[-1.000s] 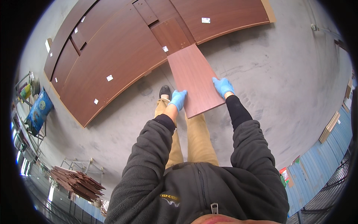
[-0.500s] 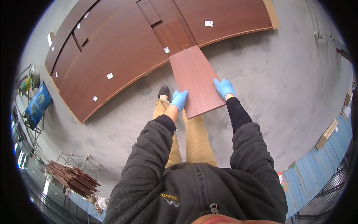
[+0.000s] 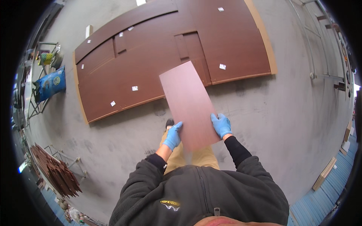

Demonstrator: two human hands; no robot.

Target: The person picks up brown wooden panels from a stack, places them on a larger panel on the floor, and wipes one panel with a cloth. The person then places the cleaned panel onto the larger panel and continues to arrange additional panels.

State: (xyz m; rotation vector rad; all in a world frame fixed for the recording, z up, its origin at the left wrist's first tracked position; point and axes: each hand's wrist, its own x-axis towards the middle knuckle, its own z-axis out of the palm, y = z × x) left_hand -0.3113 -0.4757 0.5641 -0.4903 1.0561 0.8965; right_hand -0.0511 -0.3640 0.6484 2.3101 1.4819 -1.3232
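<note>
Two hands in blue gloves hold one reddish-brown panel [image 3: 188, 105] in front of the person, above the grey concrete floor [image 3: 264, 124]. The left hand [image 3: 173, 136] has its grip closed on the left edge of the panel, near the lower corner, with the fingers lying on the top face. The right hand [image 3: 221, 125] has its grip closed on the right edge, a little higher, and its fingers also lie on the top face. The panel is flat and rectangular, and its far end points away from the person toward a group of large dark brown boards [image 3: 158, 56] that lie flat on the floor. In this view the far end of the panel covers a part of these boards, but it is held above them, and I cannot tell how high. Small white labels [image 3: 222, 66] are on several of the boards. Under the panel, tan trousers [image 3: 196, 160] and the toe of a dark shoe [image 3: 169, 122] are visible. At the left side there is a blue bag [image 3: 49, 83] on a metal rack, well apart from the hands, and lower at the left lies a stack of thin brown strips [image 3: 56, 171].
</note>
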